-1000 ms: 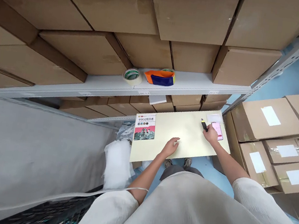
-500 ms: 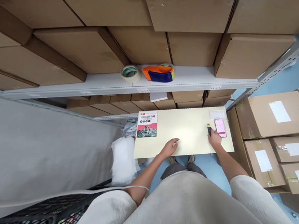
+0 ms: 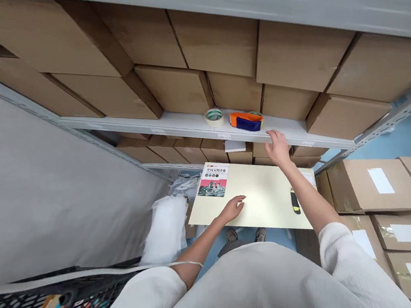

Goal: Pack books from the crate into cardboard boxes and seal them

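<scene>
Right hand (image 3: pixel 278 149) loosely spread, outstretched near orange-and-blue tape dispenser (image 3: pixel 247 122), left hand (image 3: pixel 231 210) half-curled over pale board (image 3: pixel 261 191)

Cream bench (image 3: pixel 260 195): book (image 3: pixel 213 181) left, black-yellow cutter (image 3: pixel 295 202) right. Shelf (image 3: pixel 295 128): tape roll (image 3: pixel 214 117), orange-blue dispenser (image 3: pixel 246 122), cardboard boxes (image 3: pixel 175 91).
</scene>
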Demonstrator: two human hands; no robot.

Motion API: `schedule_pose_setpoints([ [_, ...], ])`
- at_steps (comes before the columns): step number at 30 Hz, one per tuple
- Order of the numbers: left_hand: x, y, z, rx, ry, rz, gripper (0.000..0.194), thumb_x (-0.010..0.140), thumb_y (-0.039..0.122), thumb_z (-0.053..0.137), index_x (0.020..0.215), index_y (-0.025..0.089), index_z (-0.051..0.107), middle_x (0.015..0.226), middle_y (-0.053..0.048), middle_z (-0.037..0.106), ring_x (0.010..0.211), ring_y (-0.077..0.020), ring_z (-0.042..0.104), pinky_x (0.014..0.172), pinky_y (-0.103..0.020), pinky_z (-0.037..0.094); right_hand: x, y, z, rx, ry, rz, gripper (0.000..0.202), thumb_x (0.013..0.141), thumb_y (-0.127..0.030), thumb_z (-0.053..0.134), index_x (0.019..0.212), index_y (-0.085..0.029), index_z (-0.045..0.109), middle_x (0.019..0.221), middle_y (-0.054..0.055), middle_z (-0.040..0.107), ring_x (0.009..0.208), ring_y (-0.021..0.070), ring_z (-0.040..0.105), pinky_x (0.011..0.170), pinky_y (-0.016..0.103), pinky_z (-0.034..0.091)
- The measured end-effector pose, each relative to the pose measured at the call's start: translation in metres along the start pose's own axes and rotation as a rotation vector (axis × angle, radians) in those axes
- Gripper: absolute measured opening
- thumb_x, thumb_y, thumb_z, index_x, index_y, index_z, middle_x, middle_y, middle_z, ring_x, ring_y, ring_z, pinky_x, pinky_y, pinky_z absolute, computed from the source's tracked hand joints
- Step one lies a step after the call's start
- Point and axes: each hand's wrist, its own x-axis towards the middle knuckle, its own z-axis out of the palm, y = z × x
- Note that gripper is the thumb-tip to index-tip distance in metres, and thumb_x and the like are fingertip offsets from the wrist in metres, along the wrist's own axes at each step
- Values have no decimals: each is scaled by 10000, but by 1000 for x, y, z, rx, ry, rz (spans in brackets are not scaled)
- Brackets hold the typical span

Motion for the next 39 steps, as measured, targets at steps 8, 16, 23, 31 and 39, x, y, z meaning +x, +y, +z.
schedule_pose_setpoints([
  [8,-18,-21,-26,-47,102,44,400,1010,240,559,1375,217,721,1441,-123,739,1227,-254,757,1134,-450,593,88,-35,15,-186,-56,-69,487,1081,-326,471,1495,-115,615,1402,259,661,1256,423,467,1059,593,366],
  [16,-23,-41,-43,-28,54,93,406,1013,223,557,1387,194,712,1444,-140,735,1217,-253,762,1130,-462,593,54,-45,6,-299,4,-109,353,1057,-291,517,1327,-145,690,1240,218,695,1181,394,455,993,535,349],
  [23,-13,-47,-40,-6,-94,158,396,1015,228,564,1379,195,716,1446,-141,735,1221,-257,764,1133,-468,592,-53,-40,-7,-291,90,22,322,1048,-344,536,1267,-170,694,1190,182,696,1132,371,488,967,485,361],
  [31,-19,-44,-23,11,-240,167,408,1013,226,543,1383,195,710,1461,-133,727,1259,-254,745,1154,-452,577,-210,-10,52,-259,-110,383,238,1018,-307,559,1113,-149,709,1086,184,722,1046,339,570,863,408,389],
  [39,-37,-54,-11,97,-266,75,416,999,250,532,1369,204,714,1434,-126,740,1233,-261,749,1144,-464,580,-302,29,108,-229,-352,658,256,1020,-283,552,1171,-138,699,1146,184,711,1079,319,593,884,380,436],
])
